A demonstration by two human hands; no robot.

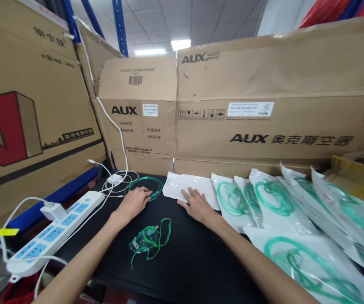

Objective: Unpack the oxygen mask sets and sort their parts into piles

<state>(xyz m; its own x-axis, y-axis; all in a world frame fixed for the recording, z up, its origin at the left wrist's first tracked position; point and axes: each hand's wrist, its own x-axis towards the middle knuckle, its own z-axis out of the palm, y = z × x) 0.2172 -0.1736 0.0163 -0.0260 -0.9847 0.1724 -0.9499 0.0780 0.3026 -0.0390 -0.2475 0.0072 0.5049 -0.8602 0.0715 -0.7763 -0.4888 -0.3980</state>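
On the black tabletop, my left hand [134, 203] lies at the near side of a coil of green tubing [159, 188]. Its fingers are bent and close together over the tubing's edge. My right hand [198, 205] rests with spread fingers on a flat white packet [177, 184], touching its front edge. Between my forearms sits a clear green oxygen mask [144, 240], its green elastic strap [165, 238] loosely looped beside it.
A white power strip [58, 228] with plugs and white cables [122, 139] runs along the left. Several white-backed pouches holding green tubing [273, 196] stand and lie on the right. Cardboard panels [264, 122] wall off the back and left side.
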